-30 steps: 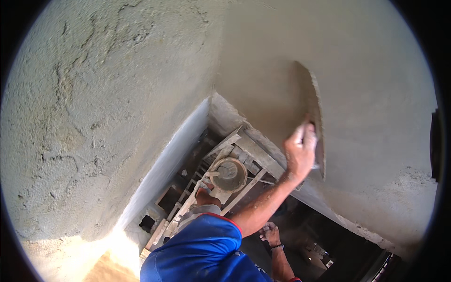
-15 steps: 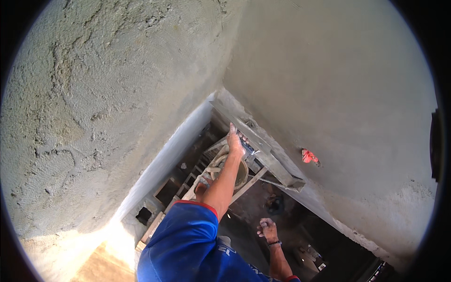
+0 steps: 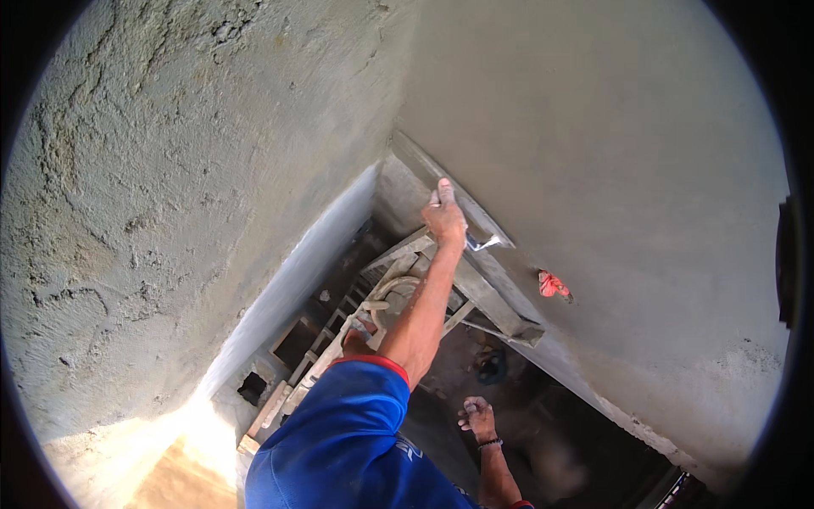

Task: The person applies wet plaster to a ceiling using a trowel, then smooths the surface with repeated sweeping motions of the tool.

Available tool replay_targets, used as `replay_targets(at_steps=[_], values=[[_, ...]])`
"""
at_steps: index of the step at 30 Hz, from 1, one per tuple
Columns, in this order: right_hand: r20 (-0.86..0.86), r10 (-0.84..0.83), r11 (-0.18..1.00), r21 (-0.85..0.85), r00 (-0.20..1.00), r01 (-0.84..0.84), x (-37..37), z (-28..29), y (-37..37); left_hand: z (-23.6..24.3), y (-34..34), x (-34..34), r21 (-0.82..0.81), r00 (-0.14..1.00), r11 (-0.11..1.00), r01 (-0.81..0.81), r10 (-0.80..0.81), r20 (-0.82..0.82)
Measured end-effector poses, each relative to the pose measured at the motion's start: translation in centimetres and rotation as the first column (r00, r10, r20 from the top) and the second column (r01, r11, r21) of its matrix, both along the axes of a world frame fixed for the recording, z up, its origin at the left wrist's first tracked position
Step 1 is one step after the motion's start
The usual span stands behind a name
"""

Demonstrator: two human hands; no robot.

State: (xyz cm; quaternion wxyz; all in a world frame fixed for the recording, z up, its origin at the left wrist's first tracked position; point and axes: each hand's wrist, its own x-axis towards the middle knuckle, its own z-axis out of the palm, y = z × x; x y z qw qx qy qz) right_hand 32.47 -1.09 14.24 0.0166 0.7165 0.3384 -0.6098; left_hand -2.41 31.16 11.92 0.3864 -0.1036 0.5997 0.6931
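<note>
My left hand [image 3: 443, 216] grips a long flat plastering float [image 3: 411, 151] lying along the smooth grey wall [image 3: 602, 153], close to the inner corner and just above a ledge. Below that arm is a bucket [image 3: 394, 301], partly hidden by my forearm, on pale wooden scaffolding [image 3: 458, 318]. My right hand [image 3: 476, 414], dusted white and wearing a wrist band, hangs lower over the dark gap with fingers curled and nothing visible in them. A crumpled red scrap [image 3: 551, 284] sticks out of the wall right of the float.
A rough plastered wall [image 3: 153, 170] fills the left, meeting the smooth wall at the corner. A long board [image 3: 500, 301] crosses beneath that corner. The dark drop below holds indistinct objects, and a small square hole [image 3: 252, 388] lies at lower left.
My left hand and float swept from high on the right wall down-left toward the corner, then rose slightly. The red scrap came into sight. My right hand stayed low.
</note>
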Motion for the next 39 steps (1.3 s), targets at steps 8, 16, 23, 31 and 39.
replay_targets(at_steps=[8,16,23,31,39], values=[[0.019,0.073,0.997,-0.013,0.997,-0.072,-2.7,-1.4,0.8,10.7,-7.0,7.5,0.318,0.979,0.93,0.186,-0.147,-0.142],[-0.051,0.064,0.996,0.059,0.997,-0.061,-3.0,-0.8,2.8,-6.9,-5.4,3.0,0.213,0.931,0.972,-0.099,0.015,0.364],[0.018,0.019,1.0,0.019,1.0,-0.019,-0.4,-0.4,1.0,-1.2,-1.8,2.9,0.276,0.948,0.953,-0.127,0.035,0.315],[0.027,0.021,0.997,0.068,0.999,-0.022,0.2,1.5,0.6,14.6,-1.7,2.5,0.171,0.884,0.985,0.006,0.075,-0.462],[0.21,0.456,0.474,0.765,0.865,-0.435,3.0,-2.1,0.3,26.7,-7.0,11.7,0.386,0.835,0.852,0.354,-0.102,-0.541]])
